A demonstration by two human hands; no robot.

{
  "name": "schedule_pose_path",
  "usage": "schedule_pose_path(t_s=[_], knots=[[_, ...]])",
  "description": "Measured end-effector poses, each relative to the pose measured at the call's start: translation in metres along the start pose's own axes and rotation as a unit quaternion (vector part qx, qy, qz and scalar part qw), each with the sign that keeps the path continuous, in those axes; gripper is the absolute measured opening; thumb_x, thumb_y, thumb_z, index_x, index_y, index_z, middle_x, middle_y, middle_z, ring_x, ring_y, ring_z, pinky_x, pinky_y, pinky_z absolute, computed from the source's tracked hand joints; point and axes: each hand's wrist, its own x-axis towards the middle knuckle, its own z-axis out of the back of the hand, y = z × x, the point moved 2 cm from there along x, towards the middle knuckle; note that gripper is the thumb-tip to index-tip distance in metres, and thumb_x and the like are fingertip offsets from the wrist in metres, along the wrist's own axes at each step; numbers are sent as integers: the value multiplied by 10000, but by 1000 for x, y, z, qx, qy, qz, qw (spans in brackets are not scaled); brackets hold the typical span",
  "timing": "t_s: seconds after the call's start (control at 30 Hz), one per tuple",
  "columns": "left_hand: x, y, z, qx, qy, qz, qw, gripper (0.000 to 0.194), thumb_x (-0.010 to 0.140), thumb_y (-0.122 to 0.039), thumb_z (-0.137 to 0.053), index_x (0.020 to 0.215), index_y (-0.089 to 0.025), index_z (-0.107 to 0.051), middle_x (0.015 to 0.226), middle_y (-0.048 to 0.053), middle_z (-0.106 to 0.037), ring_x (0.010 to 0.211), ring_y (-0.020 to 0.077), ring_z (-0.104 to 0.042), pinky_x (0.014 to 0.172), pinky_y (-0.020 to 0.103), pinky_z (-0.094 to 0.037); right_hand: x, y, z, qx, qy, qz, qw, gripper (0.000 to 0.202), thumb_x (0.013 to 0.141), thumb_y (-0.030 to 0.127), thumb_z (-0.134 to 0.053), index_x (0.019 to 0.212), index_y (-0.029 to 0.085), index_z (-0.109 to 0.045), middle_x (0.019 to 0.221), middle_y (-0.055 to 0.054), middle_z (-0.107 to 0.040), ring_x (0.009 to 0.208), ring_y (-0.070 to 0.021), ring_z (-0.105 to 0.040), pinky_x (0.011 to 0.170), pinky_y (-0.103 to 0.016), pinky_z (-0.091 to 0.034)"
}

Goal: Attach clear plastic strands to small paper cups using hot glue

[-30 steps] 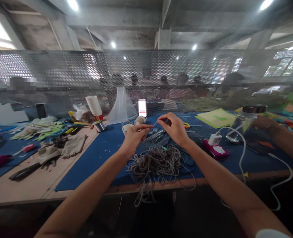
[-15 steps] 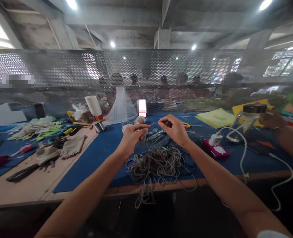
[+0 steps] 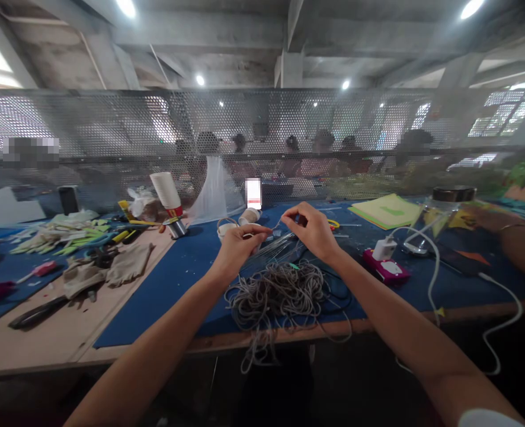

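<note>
Thumb and forefinger of my left hand [image 3: 238, 248] are pinched together on one end of a thin thread-like strand [image 3: 277, 225]. My right hand [image 3: 312, 232] pinches the other end, a little higher and to the right. The strand is too fine to name its material. Beneath the hands lies a tangled heap of grey cord [image 3: 278, 293], with loops hanging over the table's front edge. Thin clear strands [image 3: 274, 250] are spread just behind the heap. Two small pale round containers stand behind my left hand, one being a white cup [image 3: 222, 228], partly hidden.
A phone [image 3: 253, 194] stands upright at the back. Stacked paper cups [image 3: 162, 188] lean in a metal cup at left, near work gloves [image 3: 130, 264]. At right are a glass jar [image 3: 435, 218], a charger [image 3: 384, 249] with white cable, yellow sheets [image 3: 384, 212] and another person's arm [image 3: 520, 237].
My right hand has shifted slightly up and left, and the strand now slopes up toward it. My left hand keeps its pinch. The other person's hand by the jar has moved.
</note>
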Motion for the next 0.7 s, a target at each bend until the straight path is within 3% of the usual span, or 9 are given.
schedule_pose_path(t_s=[0.3, 0.7], knots=[[4, 2, 4, -42, -13, 49, 998, 198, 715, -278, -788, 880, -172, -812, 584, 2, -546, 485, 64, -390, 450, 223, -205, -5, -2, 0, 9, 23, -5, 1000, 77, 921, 269, -631, 896, 229, -692, 867, -12, -658, 707, -130, -550, 673, -284, -445], [2, 2, 1, 25, -10, 1, 1000, 223, 750, -293, -752, 905, -139, -797, 533, -26, -472, 495, 67, -333, 475, 226, -205, 0, 11, 3, 4, 16, 53, 998, 55, 925, 241, -650, 903, 220, -696, 857, -5, -625, 706, -114, -544, 668, -268, -440]])
